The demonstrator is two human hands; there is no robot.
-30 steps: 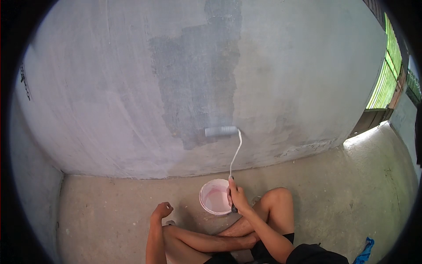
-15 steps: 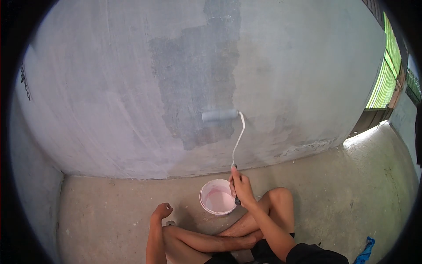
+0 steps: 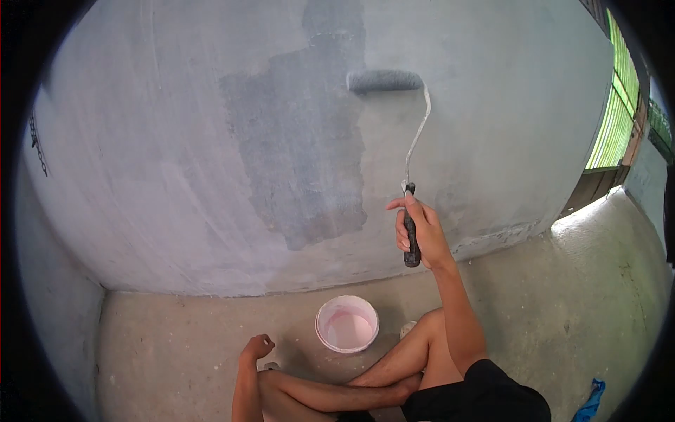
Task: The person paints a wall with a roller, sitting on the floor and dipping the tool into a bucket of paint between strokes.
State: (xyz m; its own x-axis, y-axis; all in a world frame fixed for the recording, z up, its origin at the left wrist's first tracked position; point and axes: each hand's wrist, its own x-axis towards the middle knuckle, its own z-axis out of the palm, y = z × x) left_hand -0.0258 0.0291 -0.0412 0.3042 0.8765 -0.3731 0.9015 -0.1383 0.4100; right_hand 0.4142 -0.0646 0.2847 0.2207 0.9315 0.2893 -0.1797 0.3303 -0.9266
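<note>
My right hand (image 3: 422, 232) is wrapped around the black handle of a paint roller (image 3: 385, 81), its index finger reaching out to the left. The roller's grey sleeve lies level against the wall (image 3: 176, 176), and a bent pale wire frame links it to the handle. Left of the sleeve, a darker, wet-looking patch (image 3: 302, 148) runs down the wall. On the floor below stands a round white bucket (image 3: 320, 337) with pale pinkish liquid inside. My left hand (image 3: 258, 346) hovers near my left knee, fingers curled in, with nothing visible in it.
My crossed legs (image 3: 337, 397) are close in front of the bucket on the concrete floor (image 3: 183, 337). A chain (image 3: 36, 144) hangs at the far left. At the right are a slatted opening (image 3: 615, 105) and a blue cloth (image 3: 589, 402) on the floor.
My right hand has raised the roller up and to the right, from the lower part of the dark patch to beyond its upper right edge. My left hand has barely moved.
</note>
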